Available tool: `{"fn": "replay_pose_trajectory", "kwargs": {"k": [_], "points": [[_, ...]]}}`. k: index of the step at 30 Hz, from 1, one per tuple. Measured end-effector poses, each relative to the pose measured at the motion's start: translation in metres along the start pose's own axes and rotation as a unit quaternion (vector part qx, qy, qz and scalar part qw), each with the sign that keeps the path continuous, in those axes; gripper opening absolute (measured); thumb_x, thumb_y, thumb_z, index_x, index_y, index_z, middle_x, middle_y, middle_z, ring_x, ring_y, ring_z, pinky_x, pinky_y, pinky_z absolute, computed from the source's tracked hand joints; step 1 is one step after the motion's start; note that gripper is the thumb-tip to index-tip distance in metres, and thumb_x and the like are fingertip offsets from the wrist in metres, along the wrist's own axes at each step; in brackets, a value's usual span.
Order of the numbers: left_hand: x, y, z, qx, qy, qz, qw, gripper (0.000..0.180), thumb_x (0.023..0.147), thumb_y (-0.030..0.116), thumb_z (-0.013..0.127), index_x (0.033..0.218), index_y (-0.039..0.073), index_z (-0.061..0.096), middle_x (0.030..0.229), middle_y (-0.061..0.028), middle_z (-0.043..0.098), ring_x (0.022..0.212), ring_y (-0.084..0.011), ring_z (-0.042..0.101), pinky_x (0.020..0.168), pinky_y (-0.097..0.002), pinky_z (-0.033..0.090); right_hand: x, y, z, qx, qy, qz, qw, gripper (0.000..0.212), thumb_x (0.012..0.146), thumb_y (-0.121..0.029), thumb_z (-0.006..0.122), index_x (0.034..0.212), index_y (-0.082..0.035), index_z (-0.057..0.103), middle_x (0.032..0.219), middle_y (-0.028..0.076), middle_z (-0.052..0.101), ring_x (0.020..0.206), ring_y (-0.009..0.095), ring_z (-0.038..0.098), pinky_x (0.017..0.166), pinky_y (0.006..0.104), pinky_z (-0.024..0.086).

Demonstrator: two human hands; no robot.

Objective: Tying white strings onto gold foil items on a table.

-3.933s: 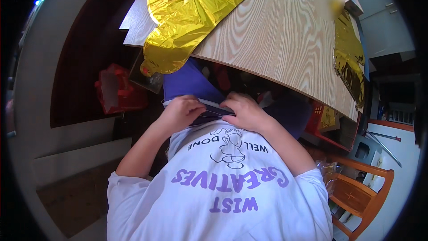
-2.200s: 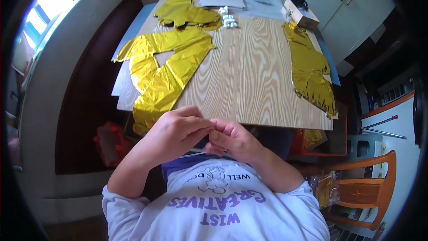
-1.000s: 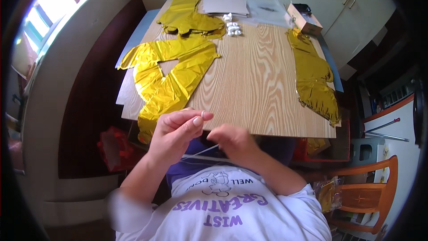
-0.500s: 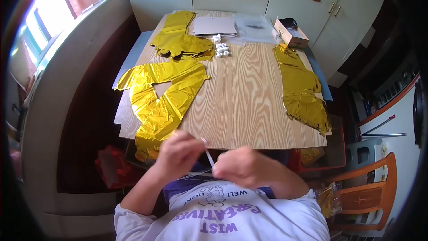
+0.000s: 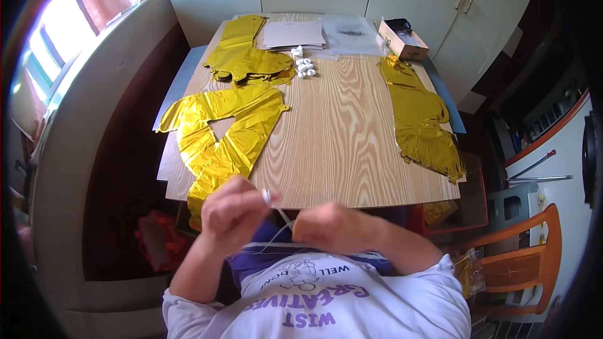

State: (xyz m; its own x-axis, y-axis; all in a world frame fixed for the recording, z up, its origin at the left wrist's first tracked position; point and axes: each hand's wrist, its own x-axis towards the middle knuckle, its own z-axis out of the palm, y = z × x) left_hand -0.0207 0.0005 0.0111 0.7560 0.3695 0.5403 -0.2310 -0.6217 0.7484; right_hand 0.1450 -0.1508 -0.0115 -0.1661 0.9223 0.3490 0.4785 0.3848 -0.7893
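Past the table's front edge, my left hand point(image 5: 231, 212) is closed on a thin white ribbon point(image 5: 284, 216), part of it wound at the fingertips. From there the ribbon runs to my right hand point(image 5: 334, 228), whose fingers are closed on it. Loose thin strands point(image 5: 270, 246) hang below over my lap. Near my left hand lies a flat gold foil balloon point(image 5: 260, 113) with a triangular opening, its lower end over the table edge. Several small white bundles point(image 5: 305, 70) sit at the far middle of the table.
More flat gold foil balloons lie stacked at far left point(image 5: 242, 56) and along the right side point(image 5: 418, 116). Grey-white sheets point(image 5: 294, 34), clear plastic point(image 5: 352, 36) and an open box point(image 5: 405, 43) stand at the back. A wooden chair point(image 5: 521, 270) is at my right.
My left hand has moved slightly left and down, and the white ribbon now shows bunched at its fingertips. My right hand has shifted slightly left. The whole view has shifted a little.
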Motion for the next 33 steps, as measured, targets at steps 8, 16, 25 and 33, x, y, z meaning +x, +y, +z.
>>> {"fn": "replay_pose_trajectory", "kwargs": {"k": [8,16,25,33], "points": [[-0.005,-0.009,-0.001,-0.070,-0.017,-0.021,0.997,0.017,0.077,0.001,0.071,0.093,0.005,0.070,0.068,-0.0040,0.054,0.066,-0.0189,0.055,0.060,-0.0287,0.043,0.008,-0.006,-0.006,0.042,0.009,0.040,0.998,0.015,0.090,-0.016,0.061,0.085,-0.002,0.058,0.074,0.013,0.058,0.067,0.030,0.060,0.062,0.0359,0.049],[-0.012,-0.016,0.006,-0.241,-0.046,-0.078,0.966,0.006,0.078,-0.003,0.068,0.082,0.001,0.066,0.068,-0.0092,0.053,0.061,-0.0208,0.052,0.058,-0.0305,0.043,0.010,0.005,-0.005,0.009,0.017,0.063,0.998,0.014,0.089,-0.017,0.062,0.086,-0.004,0.061,0.077,0.014,0.061,0.069,0.030,0.062,0.062,0.0365,0.050],[0.002,-0.017,0.001,0.019,-0.003,-0.095,0.995,0.013,0.079,0.000,0.067,0.091,0.002,0.070,0.068,-0.0070,0.056,0.066,-0.0191,0.056,0.059,-0.0280,0.043,0.003,-0.001,0.002,0.036,-0.013,0.012,0.999,0.011,0.086,-0.012,0.064,0.085,-0.002,0.059,0.072,0.012,0.059,0.068,0.028,0.062,0.062,0.0346,0.049],[-0.002,-0.018,0.000,-0.158,0.048,-0.179,0.970,0.008,0.085,0.001,0.063,0.091,-0.002,0.068,0.078,-0.0052,0.062,0.068,-0.0073,0.053,0.059,-0.0254,0.042,0.006,0.005,0.005,0.028,-0.004,0.021,0.999,0.018,0.094,-0.020,0.056,0.086,-0.004,0.057,0.074,0.015,0.058,0.069,0.029,0.061,0.064,0.0391,0.049]]}}
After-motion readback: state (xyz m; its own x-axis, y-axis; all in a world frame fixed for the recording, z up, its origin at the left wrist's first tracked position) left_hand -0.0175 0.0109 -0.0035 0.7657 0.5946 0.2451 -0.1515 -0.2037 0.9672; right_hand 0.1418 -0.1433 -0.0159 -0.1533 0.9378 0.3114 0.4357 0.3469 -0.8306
